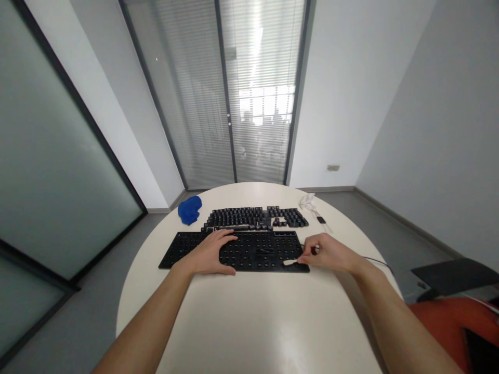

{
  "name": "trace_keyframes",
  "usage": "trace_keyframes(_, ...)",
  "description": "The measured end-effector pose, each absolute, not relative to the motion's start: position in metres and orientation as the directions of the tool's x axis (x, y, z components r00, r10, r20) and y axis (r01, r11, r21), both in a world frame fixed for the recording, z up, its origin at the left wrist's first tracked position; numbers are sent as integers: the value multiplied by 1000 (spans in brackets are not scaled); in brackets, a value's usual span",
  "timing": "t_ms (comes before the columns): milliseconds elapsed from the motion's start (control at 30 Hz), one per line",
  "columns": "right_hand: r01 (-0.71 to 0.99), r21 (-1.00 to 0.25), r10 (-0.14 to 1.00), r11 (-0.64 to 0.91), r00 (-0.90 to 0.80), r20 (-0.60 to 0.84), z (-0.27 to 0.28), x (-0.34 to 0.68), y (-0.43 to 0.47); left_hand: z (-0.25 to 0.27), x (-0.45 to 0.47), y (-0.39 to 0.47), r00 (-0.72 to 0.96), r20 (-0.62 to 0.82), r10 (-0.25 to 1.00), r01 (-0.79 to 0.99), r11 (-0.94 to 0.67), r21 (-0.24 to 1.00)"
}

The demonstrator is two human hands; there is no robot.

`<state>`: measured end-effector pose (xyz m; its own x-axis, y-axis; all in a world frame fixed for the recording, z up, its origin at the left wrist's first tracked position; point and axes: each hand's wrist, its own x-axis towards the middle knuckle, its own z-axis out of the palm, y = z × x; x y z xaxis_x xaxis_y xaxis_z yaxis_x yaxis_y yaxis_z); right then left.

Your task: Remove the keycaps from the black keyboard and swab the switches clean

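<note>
A black keyboard base [249, 254] with its keycaps off lies across the table, showing rows of bare key sockets. My left hand [212, 252] rests on it left of centre, fingers spread, thumb along the near edge. At the keyboard's right end, my right hand [322, 251] pinches a small whitish stick-like piece [289, 262] with a wide end. That end touches or hovers just over the lower right sockets; I cannot tell which. Just beyond the base, the loose black keycaps [237, 215] are laid out in keyboard order.
On the round cream table [234, 322], a blue cloth [189, 210] lies at the back left. Crumpled white tissue [307, 201] and a small black item [321, 219] with thin sticks lie at the back right. A black cable [378, 261] runs off right, near an orange chair [440, 322].
</note>
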<state>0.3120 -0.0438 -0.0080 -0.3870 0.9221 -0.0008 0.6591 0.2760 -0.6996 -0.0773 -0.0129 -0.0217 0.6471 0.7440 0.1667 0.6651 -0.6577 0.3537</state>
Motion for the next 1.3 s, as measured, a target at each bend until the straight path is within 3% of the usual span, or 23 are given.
trace_keyframes(867, 668, -743, 939, 45, -281, -196, -12, 341, -44, -30, -84, -9, 642, 175, 747, 664, -655, 360)
trace_keyframes(1300, 681, -732, 960, 25, -222, -173, -10, 339, -45, -30, -84, -9, 645, 174, 744, 670, -660, 340)
